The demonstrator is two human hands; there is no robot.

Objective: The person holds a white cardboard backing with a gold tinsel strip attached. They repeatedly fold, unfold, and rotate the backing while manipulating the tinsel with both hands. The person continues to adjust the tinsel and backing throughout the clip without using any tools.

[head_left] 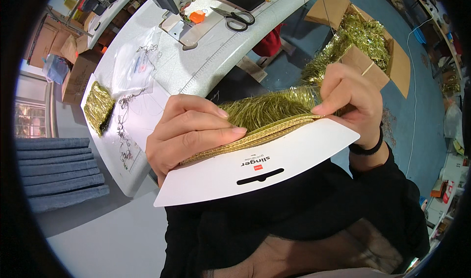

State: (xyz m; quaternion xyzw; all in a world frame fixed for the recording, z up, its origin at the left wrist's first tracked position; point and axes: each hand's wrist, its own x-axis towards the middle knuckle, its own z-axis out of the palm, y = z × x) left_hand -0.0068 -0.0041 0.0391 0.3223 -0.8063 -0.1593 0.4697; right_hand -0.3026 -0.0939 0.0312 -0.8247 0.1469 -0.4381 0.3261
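Left hand (184, 131) partly behind the white card (299, 153), thumb out of sight

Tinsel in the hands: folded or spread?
Folded. The gold tinsel shows several layers stacked along its edge by the white card, gripped by the left hand and right hand.

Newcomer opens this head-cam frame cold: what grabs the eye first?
The white card and folded gold tinsel, front and centre between the left hand and right hand. Next, the open carton at upper right, heaped with more shiny strands.
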